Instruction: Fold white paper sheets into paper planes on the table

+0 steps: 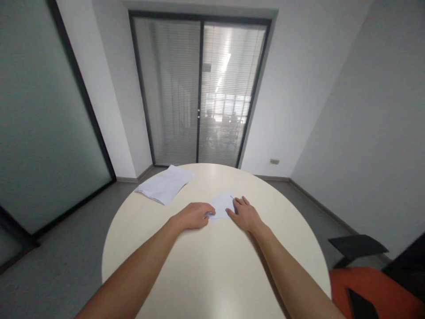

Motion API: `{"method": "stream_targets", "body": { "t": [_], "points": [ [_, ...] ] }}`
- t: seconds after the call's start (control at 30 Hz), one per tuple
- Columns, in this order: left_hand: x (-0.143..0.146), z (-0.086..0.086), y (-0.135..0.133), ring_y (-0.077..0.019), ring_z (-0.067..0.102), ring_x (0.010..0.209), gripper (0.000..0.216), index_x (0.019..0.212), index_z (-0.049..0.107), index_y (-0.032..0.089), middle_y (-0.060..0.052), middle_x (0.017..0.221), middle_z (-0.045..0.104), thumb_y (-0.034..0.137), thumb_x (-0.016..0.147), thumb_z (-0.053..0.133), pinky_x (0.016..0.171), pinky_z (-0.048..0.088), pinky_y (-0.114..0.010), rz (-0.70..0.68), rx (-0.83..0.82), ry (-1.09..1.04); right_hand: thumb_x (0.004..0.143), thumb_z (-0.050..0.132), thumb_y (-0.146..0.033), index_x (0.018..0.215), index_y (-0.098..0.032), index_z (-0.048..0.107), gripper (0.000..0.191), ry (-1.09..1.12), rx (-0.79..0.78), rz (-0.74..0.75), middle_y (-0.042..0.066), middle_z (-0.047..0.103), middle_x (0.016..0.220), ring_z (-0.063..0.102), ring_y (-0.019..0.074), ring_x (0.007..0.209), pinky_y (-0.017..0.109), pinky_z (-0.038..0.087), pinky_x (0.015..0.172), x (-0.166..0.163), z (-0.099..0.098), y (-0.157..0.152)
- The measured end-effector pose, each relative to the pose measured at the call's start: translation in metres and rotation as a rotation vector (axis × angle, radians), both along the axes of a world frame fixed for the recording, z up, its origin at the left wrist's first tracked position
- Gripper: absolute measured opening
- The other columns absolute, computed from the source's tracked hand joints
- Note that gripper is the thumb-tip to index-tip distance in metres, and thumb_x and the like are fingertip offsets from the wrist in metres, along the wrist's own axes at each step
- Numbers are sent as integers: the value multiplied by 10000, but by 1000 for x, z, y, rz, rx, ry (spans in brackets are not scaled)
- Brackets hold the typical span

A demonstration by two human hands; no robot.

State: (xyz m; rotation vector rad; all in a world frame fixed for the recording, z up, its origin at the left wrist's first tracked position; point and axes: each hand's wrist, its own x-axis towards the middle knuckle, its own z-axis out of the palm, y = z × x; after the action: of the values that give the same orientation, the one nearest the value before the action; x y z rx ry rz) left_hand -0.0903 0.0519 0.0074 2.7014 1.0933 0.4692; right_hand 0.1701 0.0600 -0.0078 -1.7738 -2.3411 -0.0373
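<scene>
A small piece of white paper [222, 204] lies on the round table between my two hands. My left hand [196, 215] is closed on the paper's left edge, the fingers curled over it and a bit of paper showing at the fingertips. Flat on the paper's right side rests my right hand [245, 214], fingers stretched out and thumb apart. A short dark line shows on the paper by the right fingertips; whether it is a mark or a fold, I cannot tell.
White sheets [168, 182] lie at the far left of the cream round table [199, 274]. An orange chair [368, 290] with black armrests stands at the right. Behind the table are glass panels with blinds [175, 97].
</scene>
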Motion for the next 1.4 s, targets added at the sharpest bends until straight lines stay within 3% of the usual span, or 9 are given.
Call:
{"method": "stream_targets", "body": {
  "t": [0.17,0.37,0.7,1.0,1.2,1.4],
  "points": [
    [1,4,-1,-244,633,1149,354,1193,671,253,-28,1258,690,346,854,633,993,461,-332,-2,-47,-4,960,420,-558,1394,-93,538,647,11,-17,-8,160,473,1509,302,370,1456,463,297,1161,0,1,0],
    [3,4,0,-228,634,1138,291,1175,674,249,-25,1239,697,335,907,602,977,459,-315,-2,-33,-16,966,395,-555,1464,-88,457,686,36,-48,49,163,402,1556,237,331,1494,458,267,1184,1,-1,1],
    [3,1,0,-210,645,1101,264,1161,675,240,-28,1198,709,307,951,531,960,462,-302,0,-11,-39,820,453,-812,1525,-88,369,1014,109,-128,149,209,285,1599,244,365,1487,530,215,1193,-8,2,-4],
    [3,8,-4,-235,642,1116,351,1198,663,243,-39,1228,697,385,878,631,975,460,-315,5,-16,-20,839,453,-788,1530,-126,378,961,101,-94,131,162,325,1598,275,372,1469,493,208,1192,-13,-1,-4],
    [6,5,-2,-217,652,1076,288,1148,682,228,-43,1174,714,355,972,494,938,473,-314,38,-11,-45,849,449,-770,1524,-126,391,934,85,-75,110,152,332,1596,283,376,1463,480,209,1191,-16,-1,-5],
    [10,2,-1,-222,622,1065,211,1035,693,202,-60,1074,712,298,952,524,919,477,-309,104,42,-60,845,438,-785,1521,-139,399,935,93,-81,112,145,341,1594,286,377,1460,493,208,1186,-16,-1,-6]
  ]
}}
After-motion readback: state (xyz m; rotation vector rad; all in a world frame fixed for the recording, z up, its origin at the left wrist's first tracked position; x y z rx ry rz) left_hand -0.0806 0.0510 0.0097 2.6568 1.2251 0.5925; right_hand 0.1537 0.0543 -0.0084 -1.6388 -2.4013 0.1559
